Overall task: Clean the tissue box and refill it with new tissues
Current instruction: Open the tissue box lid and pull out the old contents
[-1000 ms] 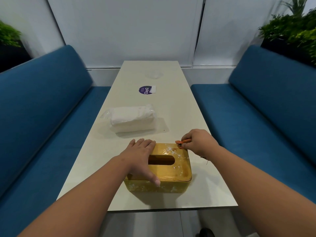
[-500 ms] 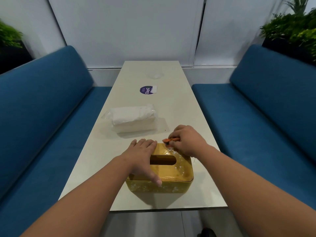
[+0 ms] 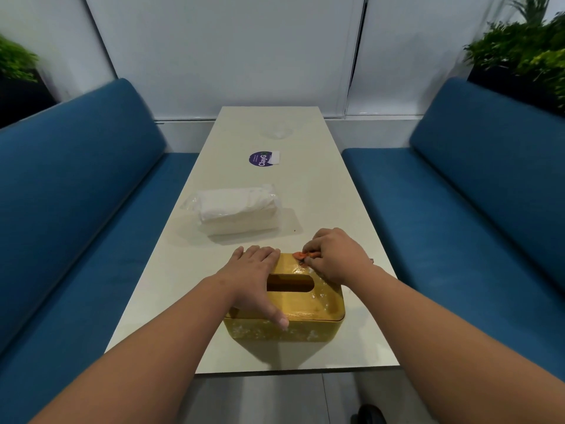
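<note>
The yellow tissue box (image 3: 293, 301) stands on the near end of the long pale table (image 3: 321, 209), close to its front edge. Its lid has a dark oblong slot in the middle, and white specks cover the lid and the front wall.

The left hand (image 3: 253, 280) lies flat on the left part of the lid. Its fingers (image 3: 260, 255) are straight and close together, pointing away toward the far edge of the box, and the thumb reaches down over the front edge and touches the front wall. It holds nothing; it only presses on the box.

The right hand (image 3: 336, 255) is at the far right corner of the lid. Its fingers are curled tight and pinch a small orange tool (image 3: 301, 255) (what kind of tool it is I cannot tell, only the orange tip shows). The tip is touching the lid just behind the slot.

A pack of new tissues (image 3: 237, 211) in clear wrap lies on the table beyond the box, a little to the left, apart from it. Farther along there is a round purple sticker (image 3: 261, 158). Blue benches (image 3: 76, 209) stand on both sides of the table.
</note>
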`<state>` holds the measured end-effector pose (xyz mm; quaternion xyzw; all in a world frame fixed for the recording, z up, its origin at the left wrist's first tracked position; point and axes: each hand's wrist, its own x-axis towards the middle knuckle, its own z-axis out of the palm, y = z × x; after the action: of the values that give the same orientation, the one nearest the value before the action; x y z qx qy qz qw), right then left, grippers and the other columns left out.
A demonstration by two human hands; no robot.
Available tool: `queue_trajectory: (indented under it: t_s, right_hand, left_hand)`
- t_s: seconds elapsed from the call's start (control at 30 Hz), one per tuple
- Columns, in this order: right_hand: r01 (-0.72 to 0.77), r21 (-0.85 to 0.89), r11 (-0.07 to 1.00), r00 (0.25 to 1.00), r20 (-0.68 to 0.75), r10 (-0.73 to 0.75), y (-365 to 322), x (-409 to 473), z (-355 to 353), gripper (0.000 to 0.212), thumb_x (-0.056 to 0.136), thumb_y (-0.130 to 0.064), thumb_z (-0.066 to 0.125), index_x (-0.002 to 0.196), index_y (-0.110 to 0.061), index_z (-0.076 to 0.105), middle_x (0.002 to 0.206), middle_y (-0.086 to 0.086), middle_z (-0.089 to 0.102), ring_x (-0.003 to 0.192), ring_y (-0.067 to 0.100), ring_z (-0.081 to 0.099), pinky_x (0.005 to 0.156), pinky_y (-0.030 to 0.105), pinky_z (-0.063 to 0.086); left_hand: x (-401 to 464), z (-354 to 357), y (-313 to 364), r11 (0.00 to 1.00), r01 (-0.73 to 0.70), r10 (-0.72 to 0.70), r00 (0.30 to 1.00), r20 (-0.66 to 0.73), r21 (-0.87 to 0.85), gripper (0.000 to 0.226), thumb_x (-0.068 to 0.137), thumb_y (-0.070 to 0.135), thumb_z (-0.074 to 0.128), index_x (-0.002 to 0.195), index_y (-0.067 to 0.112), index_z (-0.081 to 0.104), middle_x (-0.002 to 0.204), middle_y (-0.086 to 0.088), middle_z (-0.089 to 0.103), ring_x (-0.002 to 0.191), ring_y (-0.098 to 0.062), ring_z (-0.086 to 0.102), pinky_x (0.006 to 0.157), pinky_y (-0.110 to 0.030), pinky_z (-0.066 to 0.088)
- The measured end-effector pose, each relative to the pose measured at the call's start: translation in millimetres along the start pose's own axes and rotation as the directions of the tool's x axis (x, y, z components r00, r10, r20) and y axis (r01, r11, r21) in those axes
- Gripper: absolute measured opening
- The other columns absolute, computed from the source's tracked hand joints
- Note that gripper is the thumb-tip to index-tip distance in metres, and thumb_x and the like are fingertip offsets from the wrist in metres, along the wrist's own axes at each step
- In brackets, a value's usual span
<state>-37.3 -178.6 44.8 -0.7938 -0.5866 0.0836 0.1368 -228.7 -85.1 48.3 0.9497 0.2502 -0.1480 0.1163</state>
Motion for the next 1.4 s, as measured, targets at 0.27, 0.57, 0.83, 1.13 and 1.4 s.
queue_trajectory:
  t_s: [0.27,0.57,0.83,1.13,1.4]
  right_hand:
    - [-0.036,-0.030,0.999,0.999,0.002,0.036,10.8,-2.3,-5.9,0.029,0.092,-0.042,0.060,0.116,-0.031,0.071,0.113,-0.012,0.059,0.101,0.010,0.048,0.083,0.031,0.053]
    - [-0.062,-0.002,0.998,0.998,0.032,0.062,25.1,-13.2,-16.8,0.027,0.091,-0.038,0.063,0.113,-0.027,0.072,0.109,-0.010,0.059,0.096,0.011,0.053,0.080,0.029,0.054]
    - [0.011,-0.002,1.000,0.999,-0.051,-0.011,-13.1,-3.0,-11.6,0.026,0.089,-0.041,0.061,0.112,-0.032,0.071,0.109,-0.012,0.059,0.103,0.011,0.049,0.083,0.036,0.053]
    - [-0.072,-0.036,0.997,0.997,-0.005,0.072,7.3,-15.4,-2.0,0.031,0.089,-0.047,0.060,0.114,-0.032,0.071,0.108,-0.012,0.059,0.098,0.009,0.050,0.080,0.035,0.055]
    - [-0.016,-0.044,0.999,0.999,-0.036,0.015,-15.6,-13.5,7.2,0.028,0.090,-0.043,0.060,0.115,-0.033,0.070,0.110,-0.013,0.060,0.102,0.011,0.049,0.081,0.036,0.054]
  left_hand:
    - [0.9,1.2,-0.6,1.000,0.005,-0.005,1.000,-0.001,-0.003,0.140,0.050,0.087,0.064,0.153,0.024,-0.006,0.161,0.004,-0.002,0.147,-0.022,-0.006,0.119,-0.048,-0.008]
    - [2.4,4.1,-3.8,1.000,0.001,-0.001,1.000,-0.004,-0.001,0.142,0.045,0.090,0.061,0.153,0.025,-0.006,0.161,0.005,-0.003,0.148,-0.021,-0.007,0.119,-0.048,-0.007]
    - [2.3,2.4,-1.3,1.000,0.018,-0.018,1.000,0.010,-0.005,0.141,0.047,0.088,0.064,0.153,0.026,-0.006,0.161,0.004,-0.003,0.148,-0.022,-0.008,0.119,-0.049,-0.008]
    - [2.2,3.2,-2.4,1.000,0.010,-0.009,1.000,0.010,-0.007,0.140,0.049,0.087,0.064,0.153,0.025,-0.007,0.161,0.004,-0.005,0.148,-0.021,-0.009,0.118,-0.048,-0.009]
    - [3.3,3.3,-1.5,1.000,0.012,-0.012,1.000,0.005,-0.002,0.141,0.048,0.087,0.065,0.153,0.025,-0.005,0.161,0.004,-0.002,0.147,-0.022,-0.007,0.118,-0.048,-0.008]
